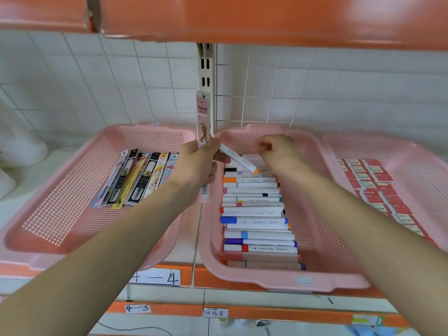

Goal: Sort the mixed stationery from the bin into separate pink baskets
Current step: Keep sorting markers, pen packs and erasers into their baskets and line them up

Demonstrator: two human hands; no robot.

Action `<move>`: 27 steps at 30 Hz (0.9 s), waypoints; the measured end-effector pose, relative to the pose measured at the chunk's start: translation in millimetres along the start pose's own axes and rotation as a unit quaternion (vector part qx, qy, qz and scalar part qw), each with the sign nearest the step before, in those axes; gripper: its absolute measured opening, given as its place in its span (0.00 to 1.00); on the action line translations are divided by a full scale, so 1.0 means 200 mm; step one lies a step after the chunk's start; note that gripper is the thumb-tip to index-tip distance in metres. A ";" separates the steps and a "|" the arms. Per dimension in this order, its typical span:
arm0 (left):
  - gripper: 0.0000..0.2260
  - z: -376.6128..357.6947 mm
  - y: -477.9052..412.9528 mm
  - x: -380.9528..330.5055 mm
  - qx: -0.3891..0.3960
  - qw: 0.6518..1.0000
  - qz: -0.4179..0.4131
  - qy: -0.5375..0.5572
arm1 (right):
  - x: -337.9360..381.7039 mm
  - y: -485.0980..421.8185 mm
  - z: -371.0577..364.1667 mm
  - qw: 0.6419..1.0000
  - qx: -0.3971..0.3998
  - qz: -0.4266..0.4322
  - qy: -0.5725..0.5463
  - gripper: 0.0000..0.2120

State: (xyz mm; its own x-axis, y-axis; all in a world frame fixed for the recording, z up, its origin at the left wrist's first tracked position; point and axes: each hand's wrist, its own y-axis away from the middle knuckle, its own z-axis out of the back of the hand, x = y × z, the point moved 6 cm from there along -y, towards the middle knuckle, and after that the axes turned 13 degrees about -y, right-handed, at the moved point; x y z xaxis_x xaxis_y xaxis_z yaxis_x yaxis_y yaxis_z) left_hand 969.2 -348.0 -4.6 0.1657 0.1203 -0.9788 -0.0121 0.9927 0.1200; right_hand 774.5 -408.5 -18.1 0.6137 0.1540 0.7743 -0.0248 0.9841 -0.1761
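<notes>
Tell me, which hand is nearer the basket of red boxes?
Right. The right hand is over the marker basket, next to the red-box basket; the left hand is at the marker basket's opposite rim.

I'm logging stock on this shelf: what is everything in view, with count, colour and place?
Baskets: three, pink, in a row: left basket, middle basket, right basket.
Flat packs: about seven, mixed colours, in left basket.
Markers: many, white with coloured ends, stacked in middle basket.
Small boxes: many, red and white, in right basket.
Upper shelf: one, orange, overhead.
Left hand: holds a pink pack upright and an orange-capped marker, between left and middle baskets.
Right hand: over middle basket's far end; blurred.
</notes>
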 end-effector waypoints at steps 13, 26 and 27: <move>0.15 -0.11 0.03 0.00 -0.007 0.999 -0.007 -0.043 | 0.17 0.29 0.10 0.985 0.091 0.007 -0.149 0.06; 0.16 -0.11 0.18 0.08 0.074 0.982 0.128 0.115 | -0.02 0.40 0.08 0.997 0.055 0.005 0.056 0.10; 0.16 -0.10 0.19 0.08 0.072 0.983 0.125 0.110 | -0.02 0.41 0.07 0.996 0.064 0.006 0.066 0.10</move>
State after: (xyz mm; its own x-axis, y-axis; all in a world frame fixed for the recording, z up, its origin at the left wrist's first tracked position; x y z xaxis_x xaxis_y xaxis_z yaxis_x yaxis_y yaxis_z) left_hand 950.8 -308.6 -20.1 -0.0414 0.3755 -0.9259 0.1167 0.9222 0.3688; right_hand 759.3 -327.4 -26.8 0.7111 0.1615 0.6843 -0.1286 0.9867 -0.0993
